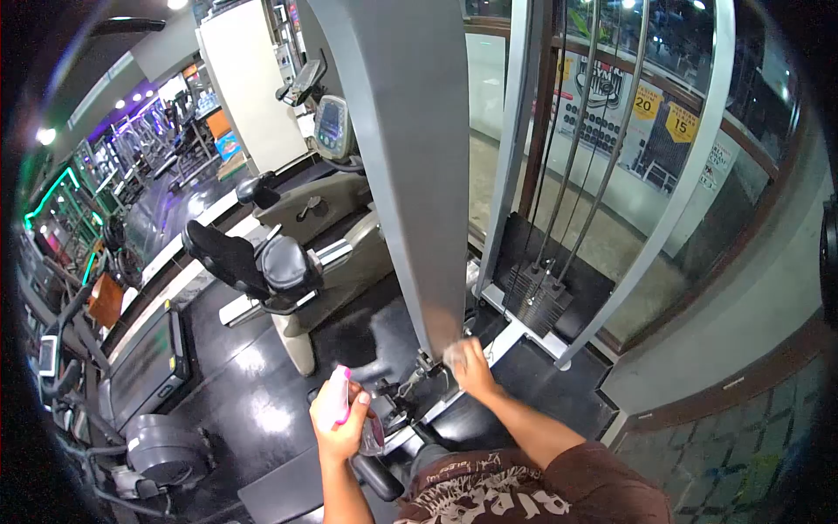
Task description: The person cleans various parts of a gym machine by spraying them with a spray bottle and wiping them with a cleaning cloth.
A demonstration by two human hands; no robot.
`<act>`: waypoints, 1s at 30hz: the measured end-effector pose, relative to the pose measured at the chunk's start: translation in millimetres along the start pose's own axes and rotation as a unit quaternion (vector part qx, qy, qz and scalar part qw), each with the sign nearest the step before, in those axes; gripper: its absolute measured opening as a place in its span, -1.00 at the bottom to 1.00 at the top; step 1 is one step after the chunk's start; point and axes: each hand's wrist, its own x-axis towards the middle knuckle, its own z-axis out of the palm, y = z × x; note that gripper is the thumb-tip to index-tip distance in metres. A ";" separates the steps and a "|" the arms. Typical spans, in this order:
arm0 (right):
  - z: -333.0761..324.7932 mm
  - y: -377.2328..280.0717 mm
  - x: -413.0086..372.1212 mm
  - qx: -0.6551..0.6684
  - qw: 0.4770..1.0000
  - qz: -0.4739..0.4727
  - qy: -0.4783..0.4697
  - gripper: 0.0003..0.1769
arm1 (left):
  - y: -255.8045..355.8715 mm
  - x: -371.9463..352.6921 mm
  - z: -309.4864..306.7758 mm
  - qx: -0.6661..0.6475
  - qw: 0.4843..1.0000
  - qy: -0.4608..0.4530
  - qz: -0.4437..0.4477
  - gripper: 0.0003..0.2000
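A pink-topped spray bottle (336, 396) with a clear body is held upright in my left hand (346, 426), its fingers wrapped round it. My right hand (472, 370) is closed on a pale cloth (453, 353), which lies against the lower end of a wide grey machine column (419, 175). Motion blurs the cloth a little. Just below the hands are the metal joints and base (419, 384) of the machine, partly hidden by my hands.
Behind the column at right stands a weight stack (534, 297) with guide rods and a slanted frame post (663, 218). A recumbent bike (288, 262) is at left, with a treadmill (148, 367) beyond. A padded bench (288, 489) lies at lower left.
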 end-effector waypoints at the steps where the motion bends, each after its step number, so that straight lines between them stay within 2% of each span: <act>1: -13.1 -29.4 30.9 0.028 0.999 -0.008 0.012 -0.63 | -1.8 -0.6 -3.1 0.004 1.000 -0.002 -0.009 -0.69; 3: -38.0 -88.2 84.1 0.053 0.997 -0.016 0.045 -0.64 | -3.9 2.8 -4.8 0.010 1.000 -0.005 -0.020 -0.68; 5: -74.8 -143.9 138.9 0.053 0.973 -0.185 0.127 -0.62 | -5.9 8.5 -5.7 -0.004 1.000 -0.008 -0.027 -0.66; 6: -96.7 -177.3 168.4 0.007 0.946 -0.264 0.188 -0.59 | -6.8 8.9 -6.4 -0.011 0.999 -0.007 -0.033 -0.66; 7: -118.6 -207.8 197.2 -0.006 0.919 -0.318 0.233 -0.56 | -7.1 8.9 -8.1 -0.016 0.999 -0.006 -0.039 -0.65; 9: -153.4 -270.6 252.7 -0.046 0.865 -0.392 0.308 -0.58 | -2.4 16.9 -10.9 0.030 0.999 -0.022 0.019 -0.63; 10: -162.3 -293.2 270.1 -0.048 0.862 -0.395 0.313 -0.55 | -1.0 21.6 -12.2 0.052 0.997 -0.031 0.050 -0.62; 11: -164.2 -311.7 281.5 -0.033 0.868 -0.380 0.318 -0.54 | -1.9 24.8 -14.1 0.038 0.998 -0.034 0.045 -0.62; 13: -153.2 -316.4 297.9 -0.037 0.883 -0.386 0.266 -0.51 | -5.3 31.1 -19.0 0.010 0.999 -0.039 0.033 -0.62; 14: -140.7 -309.0 297.3 -0.096 0.859 -0.398 0.308 -0.49 | -4.4 34.2 -19.9 0.005 0.999 -0.036 0.030 -0.63; 15: -128.1 -294.6 288.1 -0.076 0.863 -0.388 0.314 -0.45 | -2.5 37.0 -20.3 0.000 0.999 -0.034 0.027 -0.64; 17: -105.7 -258.7 251.3 -0.123 0.873 -0.365 0.300 -0.44 | 1.0 44.2 -24.5 -0.010 0.999 -0.036 0.018 -0.66; 21: -26.9 -132.2 136.6 -0.122 0.920 -0.272 0.254 -0.42 | 3.6 56.8 -30.4 -0.024 0.999 -0.038 0.021 -0.75; 23: 8.4 -75.6 71.1 -0.090 0.959 -0.193 0.186 -0.39 | 5.6 63.4 -26.8 -0.025 0.998 -0.043 0.042 -0.79; 25: 9.8 -43.4 16.1 -0.159 0.984 -0.082 -0.002 -0.49 | 10.1 70.3 -19.4 -0.025 0.995 -0.064 0.072 -0.82; 26: 5.8 -31.3 -1.4 -0.149 0.987 -0.027 -0.059 -0.55 | 17.1 71.9 -14.7 -0.056 0.994 -0.075 0.055 -0.84; 27: 7.0 -8.1 -20.8 -0.146 0.989 -0.017 -0.023 -0.59 | 18.7 75.7 -12.3 -0.045 0.991 -0.091 0.089 -0.86; 28: -6.3 -13.2 -11.0 -0.086 0.996 0.007 0.001 -0.60 | 24.5 77.5 -10.1 -0.058 0.989 -0.098 0.091 -0.86; 30: -31.3 -28.0 21.5 -0.062 0.996 0.024 0.065 -0.64 | 19.7 83.0 -9.9 -0.070 0.986 -0.119 0.095 -0.87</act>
